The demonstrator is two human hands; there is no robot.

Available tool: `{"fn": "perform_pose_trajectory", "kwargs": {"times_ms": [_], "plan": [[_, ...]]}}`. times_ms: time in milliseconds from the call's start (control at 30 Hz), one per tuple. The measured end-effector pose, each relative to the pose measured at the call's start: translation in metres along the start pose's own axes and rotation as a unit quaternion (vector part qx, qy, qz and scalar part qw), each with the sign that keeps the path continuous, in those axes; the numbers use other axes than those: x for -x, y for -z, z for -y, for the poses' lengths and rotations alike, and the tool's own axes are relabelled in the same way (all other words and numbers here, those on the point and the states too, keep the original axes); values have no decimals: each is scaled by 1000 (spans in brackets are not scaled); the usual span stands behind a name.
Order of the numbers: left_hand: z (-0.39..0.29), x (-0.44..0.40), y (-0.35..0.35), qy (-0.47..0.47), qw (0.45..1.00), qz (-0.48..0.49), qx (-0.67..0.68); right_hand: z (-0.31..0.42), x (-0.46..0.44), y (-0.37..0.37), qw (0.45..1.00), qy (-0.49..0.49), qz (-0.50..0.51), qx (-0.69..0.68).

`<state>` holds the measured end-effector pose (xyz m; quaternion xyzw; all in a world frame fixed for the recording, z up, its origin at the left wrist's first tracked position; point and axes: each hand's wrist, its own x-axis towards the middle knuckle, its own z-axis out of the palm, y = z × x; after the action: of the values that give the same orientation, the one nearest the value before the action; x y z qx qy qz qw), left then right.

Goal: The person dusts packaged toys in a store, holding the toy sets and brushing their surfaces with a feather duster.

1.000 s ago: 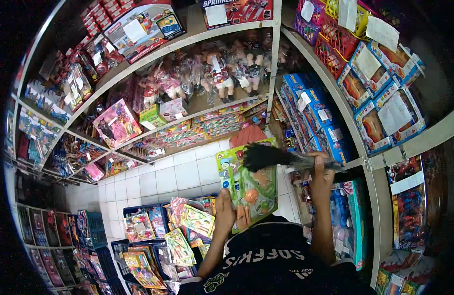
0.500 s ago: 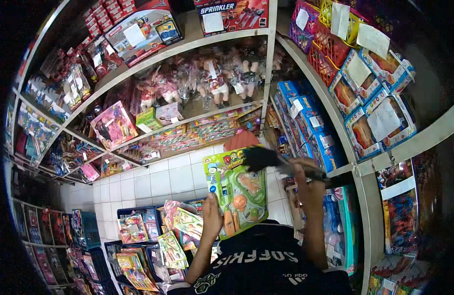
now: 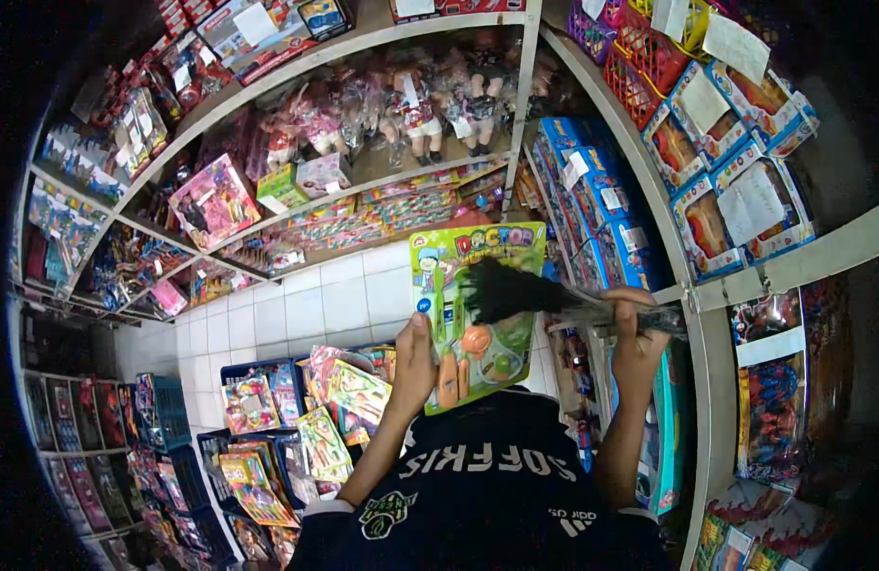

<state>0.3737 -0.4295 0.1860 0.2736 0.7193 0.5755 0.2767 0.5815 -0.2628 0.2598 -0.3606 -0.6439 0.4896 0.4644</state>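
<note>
My left hand (image 3: 413,371) grips the left edge of a green carded toy doctor set (image 3: 506,335), thumb on its front. The pack stands tilted in front of my chest, with orange and green plastic pieces under its clear cover. My right hand (image 3: 637,335) is closed around the handle of a black-bristled duster brush (image 3: 515,291). Its bristles lie across the upper middle of the pack and hide part of the front. The handle looks wrapped in clear plastic.
Blue crates (image 3: 232,373) of carded toys stand on the white tiled floor (image 3: 306,314) at lower left. Shelves ahead hold bagged dolls (image 3: 415,109) and a pink boxed toy (image 3: 214,206). Blue toy boxes (image 3: 584,190) and a metal shelf post (image 3: 701,381) rise close on my right.
The duster brush has moved down and left from the pack's top edge onto its front. The pack has shifted up and right in view, and my head view has tilted slightly downward.
</note>
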Motion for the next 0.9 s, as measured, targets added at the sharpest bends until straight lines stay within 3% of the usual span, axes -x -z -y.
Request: {"fn": "perform_pose_trajectory", "kwargs": {"times_ms": [100, 133, 200, 233, 267, 333, 367, 500, 567, 667, 700, 767, 800, 833, 900], "plan": [[-3, 4, -4, -5, 1000, -7, -15, -7, -2, 1, 982, 132, -44, 128], [5, 5, -2, 8, 1000, 15, 21, -9, -2, 5, 983, 126, -40, 129], [16, 8, 0, 20, 1000, -7, -3, -13, 2, 11, 997, 36, -60, -31], [3, 11, -6, 48, 998, -34, 39, -12, 3, 14, 998, 34, -34, -46], [-7, 13, -6, 58, 996, -26, 61, -14, 5, 16, 998, 27, -35, -45], [-12, 15, -4, 51, 997, -12, 57, -15, 5, 14, 984, 119, 29, 132], [-11, 17, -3, 57, 997, -12, 56, -12, 7, 9, 989, 108, -15, 103], [-20, 23, -14, 79, 993, -65, 58, -15, 11, 21, 999, 29, 7, 38], [-17, 21, -6, 109, 992, -44, 53, -18, 14, 28, 975, 84, 21, 206], [0, 21, 4, 173, 984, -50, 18, -33, 24, 34, 985, 20, -40, 165], [10, 17, 1, 107, 990, -96, 1, -23, 26, 32, 994, 1, -30, 106], [10, 14, -3, 113, 987, -105, 45, -26, 36, 42, 994, -22, -23, 104], [-24, 15, -9, 124, 987, -90, 54, -30, 40, 44, 993, -53, -15, 103], [-14, 11, -8, 118, 988, -87, 53, -39, 42, 44, 992, 8, -41, 121], [9, 5, -1, 158, 983, -82, 51, -43, 47, 51, 994, -38, -18, 105]]}}
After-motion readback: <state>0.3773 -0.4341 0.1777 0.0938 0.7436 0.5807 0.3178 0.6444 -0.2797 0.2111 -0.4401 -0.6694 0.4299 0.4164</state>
